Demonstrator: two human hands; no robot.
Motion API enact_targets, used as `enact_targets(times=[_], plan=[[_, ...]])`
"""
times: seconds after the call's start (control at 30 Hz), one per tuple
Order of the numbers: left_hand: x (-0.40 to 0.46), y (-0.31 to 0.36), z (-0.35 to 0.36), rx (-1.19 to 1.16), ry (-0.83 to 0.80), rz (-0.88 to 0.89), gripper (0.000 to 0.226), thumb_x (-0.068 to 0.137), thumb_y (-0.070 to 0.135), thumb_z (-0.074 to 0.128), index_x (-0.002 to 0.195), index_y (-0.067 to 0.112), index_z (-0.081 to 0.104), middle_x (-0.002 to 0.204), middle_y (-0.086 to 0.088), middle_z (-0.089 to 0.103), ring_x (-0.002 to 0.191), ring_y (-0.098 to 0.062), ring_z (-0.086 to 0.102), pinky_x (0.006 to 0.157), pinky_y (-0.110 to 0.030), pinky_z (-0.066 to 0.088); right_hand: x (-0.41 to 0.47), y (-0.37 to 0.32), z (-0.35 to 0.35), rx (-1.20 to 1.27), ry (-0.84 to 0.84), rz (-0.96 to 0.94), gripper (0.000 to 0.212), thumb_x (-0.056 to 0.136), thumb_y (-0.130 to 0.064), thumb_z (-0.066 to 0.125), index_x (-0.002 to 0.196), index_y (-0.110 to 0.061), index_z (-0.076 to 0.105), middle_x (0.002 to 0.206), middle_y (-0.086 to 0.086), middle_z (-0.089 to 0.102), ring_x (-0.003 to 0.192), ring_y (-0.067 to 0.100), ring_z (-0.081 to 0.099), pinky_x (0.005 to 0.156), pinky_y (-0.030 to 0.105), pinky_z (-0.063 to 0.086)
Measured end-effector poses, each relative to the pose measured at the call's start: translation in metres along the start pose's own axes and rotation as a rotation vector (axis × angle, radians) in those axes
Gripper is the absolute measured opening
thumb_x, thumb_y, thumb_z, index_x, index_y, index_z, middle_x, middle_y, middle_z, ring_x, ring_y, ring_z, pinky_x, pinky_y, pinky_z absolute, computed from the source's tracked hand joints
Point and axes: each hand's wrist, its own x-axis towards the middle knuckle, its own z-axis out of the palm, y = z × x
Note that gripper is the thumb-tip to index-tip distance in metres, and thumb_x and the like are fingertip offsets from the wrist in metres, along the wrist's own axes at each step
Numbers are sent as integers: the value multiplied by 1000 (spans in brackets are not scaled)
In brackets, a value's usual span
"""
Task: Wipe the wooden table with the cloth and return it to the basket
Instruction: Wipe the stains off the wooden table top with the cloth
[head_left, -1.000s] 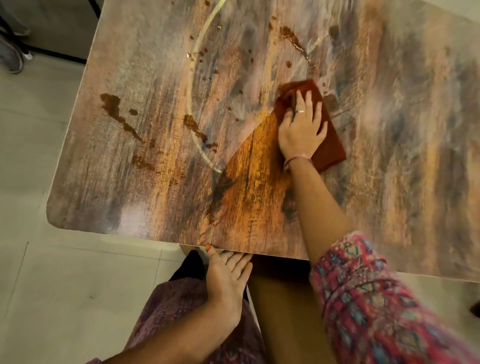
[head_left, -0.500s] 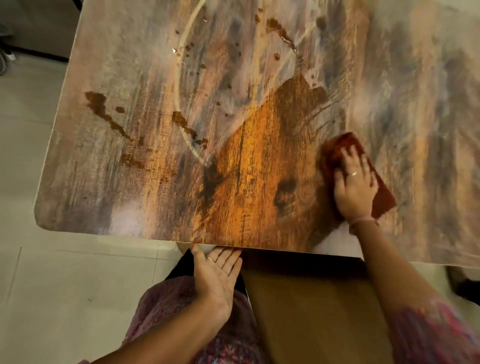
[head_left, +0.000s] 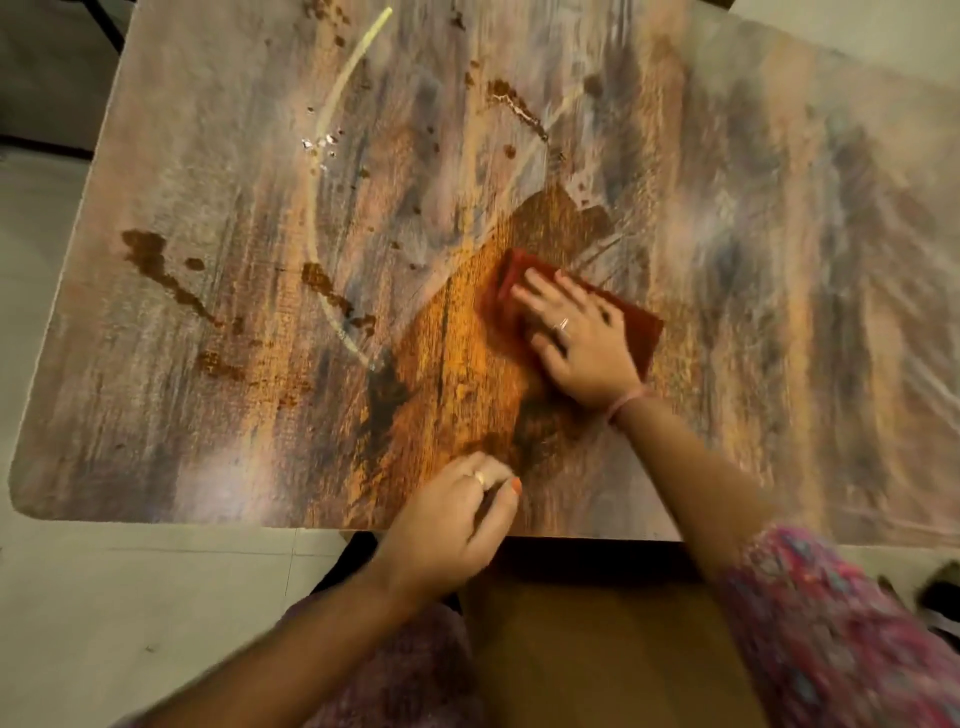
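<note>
The wooden table (head_left: 208, 395) fills the view, dusty grey with a bright orange-brown wiped patch in the middle. A folded red-brown cloth (head_left: 641, 332) lies flat on that patch. My right hand (head_left: 576, 338) presses down on the cloth with fingers spread, pointing left. My left hand (head_left: 457, 519) rests on the table's near edge with fingers curled and nothing in it. No basket is in view.
Brown spill stains (head_left: 156, 265) and crumbs (head_left: 319, 143) mark the left and far middle of the table, beside a pale curved streak (head_left: 332, 109). Light tiled floor (head_left: 130, 597) lies at left. A brown surface (head_left: 597, 649) sits below the table's near edge.
My right hand slid the cloth from the near right edge back up and left onto the wiped patch. My left hand rose from below the edge onto the tabletop.
</note>
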Motion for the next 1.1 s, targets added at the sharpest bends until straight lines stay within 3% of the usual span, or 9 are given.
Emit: enact_targets(times=[0.1,0.17,0.37,0.53,0.7,0.8,0.87,1.03,1.1], plan=[[49,-18,-7,525,-66,399,29,94,24,47,102,8,69,103,-5,68,98,-20,62,86,-29,47,60,58,-35,121,179,557,50,99,-37,37,148,-40,29,159,-14,19,147,14,13,117,48,12],[69,-31,-9,673,-99,484,28,92,21,55,110,4,68,115,-12,67,110,-27,61,96,-37,47,78,57,-38,180,218,756,51,100,-36,35,150,-37,25,160,-12,15,148,15,9,117,49,9],[76,-58,-10,820,-140,533,37,93,27,48,118,6,66,123,-12,64,118,-27,58,101,-41,46,-31,-47,21,36,146,312,49,96,-41,37,145,-42,34,156,-17,26,145,8,17,108,37,15],[76,-57,-9,825,-117,546,43,94,31,45,127,9,61,129,-9,61,121,-23,56,105,-38,43,3,-5,0,-62,70,99,47,93,-49,38,140,-44,41,151,-14,37,139,14,29,100,41,23],[77,-62,-8,792,-103,563,45,94,33,46,128,8,60,130,-9,60,121,-24,56,103,-38,44,144,79,-43,72,182,455,50,96,-46,33,146,-41,32,158,-10,22,147,17,11,115,61,1],[77,-64,-7,780,-90,571,44,93,33,46,128,9,60,129,-8,61,120,-24,56,102,-38,45,182,81,-47,78,243,669,53,99,-41,32,151,-31,26,160,-4,17,148,22,8,117,56,2],[78,-64,-7,775,-92,569,44,93,32,47,127,9,61,129,-8,61,120,-24,57,101,-38,46,173,49,-33,40,230,542,55,99,-41,33,152,-27,25,161,-2,17,149,24,8,119,52,6],[77,-65,-8,826,-95,599,43,93,32,48,127,9,61,128,-7,62,118,-23,58,98,-37,48,82,-35,4,-97,-65,-478,53,96,-40,39,147,-27,35,156,-2,31,147,24,19,118,46,10],[77,-65,-7,838,-98,588,44,92,32,48,128,10,60,128,-6,62,118,-22,58,98,-36,48,72,-36,3,-132,-210,-735,52,98,-40,36,148,-27,34,157,-2,29,147,23,17,118,44,7]])
